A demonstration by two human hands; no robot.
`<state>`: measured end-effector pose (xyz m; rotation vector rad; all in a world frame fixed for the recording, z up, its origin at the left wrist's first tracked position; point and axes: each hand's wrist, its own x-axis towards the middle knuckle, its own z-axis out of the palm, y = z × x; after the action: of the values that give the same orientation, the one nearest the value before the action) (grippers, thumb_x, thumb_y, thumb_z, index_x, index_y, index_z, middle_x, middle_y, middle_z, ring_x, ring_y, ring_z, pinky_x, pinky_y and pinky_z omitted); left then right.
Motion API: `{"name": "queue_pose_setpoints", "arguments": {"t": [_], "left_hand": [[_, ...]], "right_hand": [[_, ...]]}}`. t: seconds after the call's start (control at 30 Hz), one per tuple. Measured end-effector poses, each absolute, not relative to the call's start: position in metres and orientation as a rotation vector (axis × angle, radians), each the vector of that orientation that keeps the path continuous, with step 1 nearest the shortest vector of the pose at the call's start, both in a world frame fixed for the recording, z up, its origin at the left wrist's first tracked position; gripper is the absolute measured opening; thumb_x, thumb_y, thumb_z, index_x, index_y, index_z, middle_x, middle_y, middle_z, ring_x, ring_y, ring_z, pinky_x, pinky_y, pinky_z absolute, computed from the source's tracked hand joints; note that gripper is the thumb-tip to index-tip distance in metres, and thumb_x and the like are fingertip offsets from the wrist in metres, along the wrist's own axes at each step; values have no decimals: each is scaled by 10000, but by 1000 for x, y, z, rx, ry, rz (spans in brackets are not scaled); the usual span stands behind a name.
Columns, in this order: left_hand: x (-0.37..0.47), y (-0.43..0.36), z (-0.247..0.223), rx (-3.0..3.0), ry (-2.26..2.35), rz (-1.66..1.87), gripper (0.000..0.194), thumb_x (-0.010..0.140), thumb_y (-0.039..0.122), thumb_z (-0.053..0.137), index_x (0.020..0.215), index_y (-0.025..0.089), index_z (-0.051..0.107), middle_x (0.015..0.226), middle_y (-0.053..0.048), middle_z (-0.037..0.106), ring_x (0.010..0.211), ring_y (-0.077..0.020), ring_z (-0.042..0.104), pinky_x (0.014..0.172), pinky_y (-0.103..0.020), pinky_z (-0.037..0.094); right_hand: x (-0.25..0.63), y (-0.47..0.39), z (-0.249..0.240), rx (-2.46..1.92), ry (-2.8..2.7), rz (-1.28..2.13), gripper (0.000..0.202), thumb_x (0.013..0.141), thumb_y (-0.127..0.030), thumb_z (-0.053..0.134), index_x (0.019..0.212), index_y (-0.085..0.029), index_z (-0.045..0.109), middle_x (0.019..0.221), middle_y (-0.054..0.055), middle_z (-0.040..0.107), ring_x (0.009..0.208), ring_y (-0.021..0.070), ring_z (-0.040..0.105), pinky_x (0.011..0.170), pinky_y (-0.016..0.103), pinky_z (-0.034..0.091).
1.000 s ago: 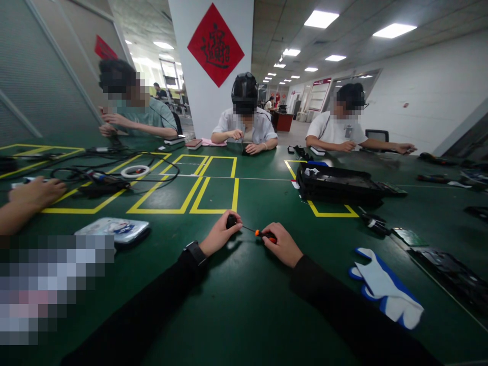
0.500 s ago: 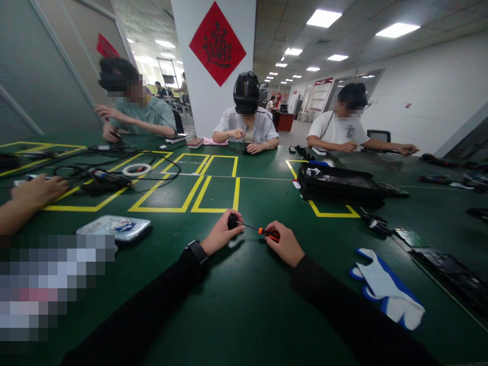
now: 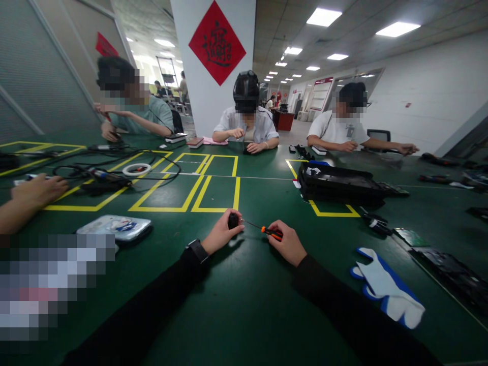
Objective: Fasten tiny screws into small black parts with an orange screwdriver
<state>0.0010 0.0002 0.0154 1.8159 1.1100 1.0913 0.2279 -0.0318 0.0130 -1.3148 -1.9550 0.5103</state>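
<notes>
My left hand (image 3: 221, 234) is closed around a small dark rounded object (image 3: 233, 220), whose kind I cannot make out. A bit of shiny metal shows at its right side. My right hand (image 3: 287, 243) grips the black and orange handle of a screwdriver (image 3: 271, 233). Its thin shaft points left, and the tip is at or very close to the dark object; whether they touch I cannot tell. Both hands are just above the green table (image 3: 244, 305), near its middle.
A blue and white glove (image 3: 385, 287) lies at right, beside circuit boards and dark parts. A black casing (image 3: 339, 183) sits farther back. At left are a phone-like item (image 3: 118, 229), tangled cables, a white ring (image 3: 136, 170) and another person's hand (image 3: 38, 193). Several people sit across the table.
My right hand and the screwdriver have shifted slightly to the right, away from my left hand. My left hand has barely moved. The person at far left has moved a hand.
</notes>
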Motion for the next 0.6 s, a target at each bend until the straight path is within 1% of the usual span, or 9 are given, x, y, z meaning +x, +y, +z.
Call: {"name": "queue_pose_setpoints", "arguments": {"t": [0.6], "left_hand": [[2,0,15,1814,1167,1115,284,726,294,562,968,189,457,852,1,583,812,-137,562,840,-316,409]], "right_hand": [[227,-32,14,-1290,-1997,518,137,735,-220,551,868,-190,533,830,15,568,760,132,528,729,282,419]]}}
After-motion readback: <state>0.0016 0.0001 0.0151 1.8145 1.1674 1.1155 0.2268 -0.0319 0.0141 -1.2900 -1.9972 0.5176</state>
